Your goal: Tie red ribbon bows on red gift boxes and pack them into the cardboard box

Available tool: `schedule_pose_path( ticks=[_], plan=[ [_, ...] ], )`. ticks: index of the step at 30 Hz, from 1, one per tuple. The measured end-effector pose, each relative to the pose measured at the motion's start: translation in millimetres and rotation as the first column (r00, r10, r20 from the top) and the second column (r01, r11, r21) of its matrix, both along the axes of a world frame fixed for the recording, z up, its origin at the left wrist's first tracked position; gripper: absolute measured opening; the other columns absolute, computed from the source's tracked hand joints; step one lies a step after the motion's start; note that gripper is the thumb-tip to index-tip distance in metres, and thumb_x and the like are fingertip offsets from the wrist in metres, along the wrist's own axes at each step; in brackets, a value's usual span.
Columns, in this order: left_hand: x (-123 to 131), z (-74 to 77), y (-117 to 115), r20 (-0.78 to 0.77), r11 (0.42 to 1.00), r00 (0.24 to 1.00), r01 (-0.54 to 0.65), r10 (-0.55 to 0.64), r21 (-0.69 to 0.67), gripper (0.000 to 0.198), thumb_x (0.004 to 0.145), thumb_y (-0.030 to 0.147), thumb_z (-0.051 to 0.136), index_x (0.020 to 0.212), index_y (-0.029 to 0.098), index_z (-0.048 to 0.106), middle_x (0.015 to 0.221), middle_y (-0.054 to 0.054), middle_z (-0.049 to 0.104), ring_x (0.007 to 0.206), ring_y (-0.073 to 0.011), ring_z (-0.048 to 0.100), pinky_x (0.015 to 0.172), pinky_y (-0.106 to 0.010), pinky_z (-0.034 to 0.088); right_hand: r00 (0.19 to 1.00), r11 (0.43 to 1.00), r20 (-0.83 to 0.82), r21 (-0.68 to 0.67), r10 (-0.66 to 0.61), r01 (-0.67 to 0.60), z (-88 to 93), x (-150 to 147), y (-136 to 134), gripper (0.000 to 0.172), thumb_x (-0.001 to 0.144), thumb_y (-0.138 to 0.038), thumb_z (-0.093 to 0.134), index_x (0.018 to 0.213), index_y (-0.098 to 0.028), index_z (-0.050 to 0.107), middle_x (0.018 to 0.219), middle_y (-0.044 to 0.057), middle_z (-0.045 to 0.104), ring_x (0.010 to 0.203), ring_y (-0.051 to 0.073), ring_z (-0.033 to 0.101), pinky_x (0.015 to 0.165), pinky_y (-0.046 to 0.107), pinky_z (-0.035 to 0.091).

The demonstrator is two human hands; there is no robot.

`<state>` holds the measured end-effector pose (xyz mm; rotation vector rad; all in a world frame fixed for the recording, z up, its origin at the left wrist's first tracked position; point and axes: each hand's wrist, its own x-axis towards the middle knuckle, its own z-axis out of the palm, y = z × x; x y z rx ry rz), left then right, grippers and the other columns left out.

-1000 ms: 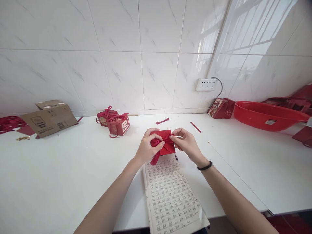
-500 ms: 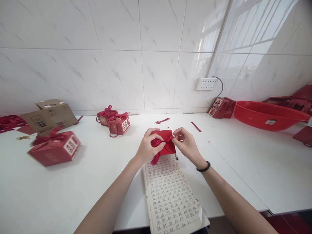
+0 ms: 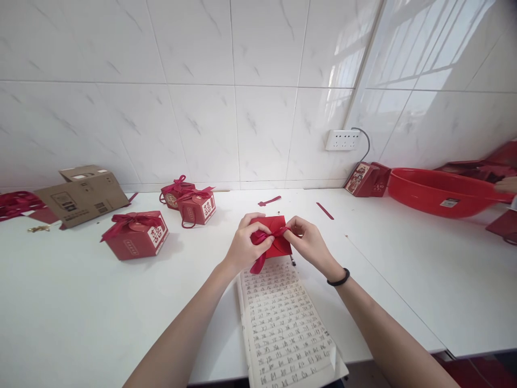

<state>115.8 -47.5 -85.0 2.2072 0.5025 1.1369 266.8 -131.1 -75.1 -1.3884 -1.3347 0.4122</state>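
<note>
- Red box (image 3: 280, 248): flat-topped, squarish, smooth card w/ curved flap seam; sits mid-table at notebook's far end, btwn both hands. Can't tell if it rests or is lifted a bit.
- Ribbon (image 3: 258, 262): dk red, soft, slight sheen; crosses box top, gathered nr the centre, one tail hanging twd the notebook.
- Notebook (image 3: 286, 323): thin lined paper, handwritten rows, one near corner curled.
- Table (image 3: 100, 312): smooth, white, flat.
- Gift box (image 3: 137, 240) on L: red card, angular, bow on top, white printed end panel; smaller boxes (image 3: 197, 210) behind, also w/ bows.
- Carton (image 3: 86, 199): plain brown cardboard, far L.
- Basin (image 3: 424, 200): round, glossy red plastic, far R; another person's hand (image 3: 507, 185) at its R end, mostly cut off.
- Left hand (image 3: 245, 242): palm twd box, fingers curved over its L side, thumb pressing ribbon down nr the knot.
- Right hand (image 3: 307, 237): wrist angled in, thumb + index pinching ribbon at box's R side, other fingers curled. Black band (image 3: 338, 278) on wrist.
</note>
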Motion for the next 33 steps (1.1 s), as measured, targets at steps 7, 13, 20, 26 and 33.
schedule_pose_path(
  ticks=[7,13,20,26,33],
  plan=[
    [0.1,0.2,-0.1,-0.002,1.000,1.000,-0.020,0.020,-0.011,0.001,0.075,0.021,0.060,0.076,0.020,0.060,0.115,-0.006,0.051,0.109,-0.0213,0.051,0.093,-0.038,0.044,0.969,0.965,-0.095,-0.113,0.227,-0.237,7.6,6.1,-2.9,0.029,0.073,-0.043,0.063,0.067,-0.016,0.054,0.069,0.000,0.054,0.061,0.012,0.047,0.055,0.025,0.037],
    [0.1,0.9,-0.6,0.003,1.000,1.000,-0.020,0.020,-0.019,0.001,0.076,0.021,0.060,0.075,0.020,0.060,0.115,-0.005,0.050,0.111,-0.0209,0.050,0.096,-0.038,0.042,0.932,0.922,-0.196,-0.186,0.304,-0.339,15.0,8.9,-9.3,0.036,0.072,-0.052,0.065,0.067,-0.017,0.059,0.065,-0.002,0.047,0.052,0.009,0.035,0.046,0.023,0.026],
    [-0.5,0.0,0.5,-0.008,1.000,1.000,-0.022,0.022,0.002,0.001,0.076,0.021,0.060,0.076,0.020,0.061,0.114,-0.005,0.051,0.107,-0.0200,0.052,0.093,-0.036,0.044,0.868,0.904,-0.360,-0.127,0.342,-0.408,11.2,13.3,-7.6,0.041,0.079,-0.051,0.058,0.058,-0.016,0.055,0.052,-0.005,0.029,0.048,0.007,0.024,0.045,0.023,0.020],
    [-1.8,-0.5,1.0,-0.021,0.996,1.000,-0.014,0.016,0.086,0.004,0.074,0.021,0.062,0.076,0.020,0.060,0.114,-0.006,0.049,0.111,-0.0209,0.049,0.096,-0.037,0.041,0.832,0.901,-0.430,-0.088,0.351,-0.425,12.7,11.7,-9.3,0.038,0.079,-0.049,0.059,0.060,-0.016,0.051,0.055,-0.006,0.022,0.049,0.007,0.015,0.045,0.024,0.014],
    [-0.9,1.4,0.5,-0.036,0.999,0.999,-0.034,0.035,0.042,0.003,0.076,0.021,0.059,0.073,0.020,0.060,0.113,-0.005,0.051,0.107,-0.0205,0.051,0.092,-0.036,0.044,0.926,0.974,-0.364,-0.155,0.098,-0.165,11.7,7.3,-5.3,0.038,0.075,-0.055,0.060,0.072,-0.018,0.050,0.057,-0.006,0.032,0.046,0.006,0.025,0.040,0.020,0.018]
  ],
)
